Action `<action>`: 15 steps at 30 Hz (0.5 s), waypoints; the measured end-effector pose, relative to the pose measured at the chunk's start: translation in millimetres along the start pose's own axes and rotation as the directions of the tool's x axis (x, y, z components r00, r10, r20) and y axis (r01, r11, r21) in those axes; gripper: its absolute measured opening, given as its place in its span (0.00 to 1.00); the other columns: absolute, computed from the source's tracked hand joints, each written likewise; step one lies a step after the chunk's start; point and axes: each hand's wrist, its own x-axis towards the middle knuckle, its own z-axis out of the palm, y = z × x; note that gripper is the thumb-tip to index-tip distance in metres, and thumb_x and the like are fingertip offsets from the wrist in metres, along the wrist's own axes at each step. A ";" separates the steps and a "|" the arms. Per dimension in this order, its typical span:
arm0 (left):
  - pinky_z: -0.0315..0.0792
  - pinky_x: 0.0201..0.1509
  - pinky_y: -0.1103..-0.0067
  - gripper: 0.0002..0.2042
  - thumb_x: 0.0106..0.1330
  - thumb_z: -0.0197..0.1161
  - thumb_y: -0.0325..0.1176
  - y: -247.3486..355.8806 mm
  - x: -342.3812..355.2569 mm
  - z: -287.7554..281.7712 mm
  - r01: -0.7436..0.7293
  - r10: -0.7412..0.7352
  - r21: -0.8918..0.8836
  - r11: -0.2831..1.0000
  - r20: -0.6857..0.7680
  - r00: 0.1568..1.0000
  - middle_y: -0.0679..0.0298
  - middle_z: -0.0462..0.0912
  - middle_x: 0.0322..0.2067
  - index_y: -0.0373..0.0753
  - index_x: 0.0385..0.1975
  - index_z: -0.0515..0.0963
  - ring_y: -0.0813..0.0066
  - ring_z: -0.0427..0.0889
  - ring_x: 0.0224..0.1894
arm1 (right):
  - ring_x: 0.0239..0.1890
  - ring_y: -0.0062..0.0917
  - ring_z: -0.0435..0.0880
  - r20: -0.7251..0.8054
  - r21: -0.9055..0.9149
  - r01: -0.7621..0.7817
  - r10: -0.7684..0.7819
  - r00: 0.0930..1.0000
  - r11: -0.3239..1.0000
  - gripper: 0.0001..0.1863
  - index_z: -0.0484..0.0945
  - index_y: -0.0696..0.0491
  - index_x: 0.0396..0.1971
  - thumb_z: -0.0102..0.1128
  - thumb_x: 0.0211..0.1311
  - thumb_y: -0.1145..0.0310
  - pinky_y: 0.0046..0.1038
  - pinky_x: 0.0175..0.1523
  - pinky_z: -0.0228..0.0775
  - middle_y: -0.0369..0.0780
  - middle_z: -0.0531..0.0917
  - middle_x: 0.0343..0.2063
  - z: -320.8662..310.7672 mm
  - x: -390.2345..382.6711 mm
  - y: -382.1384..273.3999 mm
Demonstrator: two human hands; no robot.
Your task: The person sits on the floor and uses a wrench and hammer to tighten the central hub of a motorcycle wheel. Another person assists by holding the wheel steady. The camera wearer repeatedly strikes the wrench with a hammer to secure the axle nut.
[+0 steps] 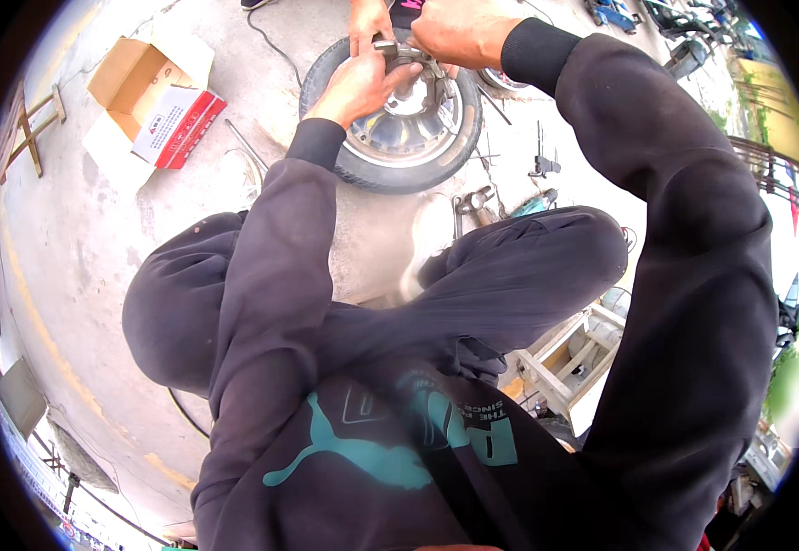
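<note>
A wheel with a black tyre and silver hub [399,147] lies flat on the concrete at the top centre, with a metal assembly [432,87] at its middle. My left hand [363,84] is closed on that assembly, thumb over it. My right hand [455,35] is bent at the assembly's upper side, fingers curled; what they grip is hidden. Another person's hand [363,20] reaches in from the top edge, just beside my hands.
An open cardboard box [174,124] lies at upper left, near a wooden stand [34,138]. Tools [478,204] and rods lie right of the wheel. A wooden crate [565,367] stands by my right knee. Scooters [675,37] stand at upper right. A cable [280,50] crosses the floor.
</note>
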 end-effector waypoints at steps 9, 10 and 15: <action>0.75 0.51 0.68 0.32 0.69 0.63 0.58 -9.3 18.0 21.3 -0.056 0.050 -0.040 0.998 -0.123 0.991 0.48 0.86 0.39 0.25 0.49 0.76 0.61 0.85 0.44 | 0.32 0.50 0.85 -0.346 0.564 -0.205 0.454 0.821 0.800 0.22 0.78 0.62 0.42 0.61 0.65 0.55 0.46 0.37 0.76 0.53 0.83 0.24 -11.0 -126.1 2.4; 0.75 0.53 0.68 0.28 0.70 0.64 0.54 -9.9 10.4 18.9 0.057 -0.058 -0.019 0.998 -0.091 0.994 0.46 0.84 0.41 0.34 0.54 0.69 0.53 0.84 0.48 | 0.32 0.41 0.86 -0.208 0.751 -0.264 0.597 0.775 0.605 0.19 0.80 0.59 0.40 0.59 0.68 0.56 0.40 0.37 0.77 0.47 0.85 0.28 22.7 -153.6 4.3; 0.72 0.48 0.77 0.22 0.72 0.64 0.46 -19.4 18.2 28.6 -0.076 0.044 -0.270 0.960 -0.123 0.991 0.62 0.81 0.38 0.29 0.49 0.76 0.77 0.76 0.41 | 0.42 0.56 0.83 0.475 0.644 -0.731 0.867 0.153 -0.224 0.20 0.79 0.62 0.38 0.52 0.69 0.57 0.52 0.49 0.74 0.59 0.84 0.37 240.1 -276.8 -176.2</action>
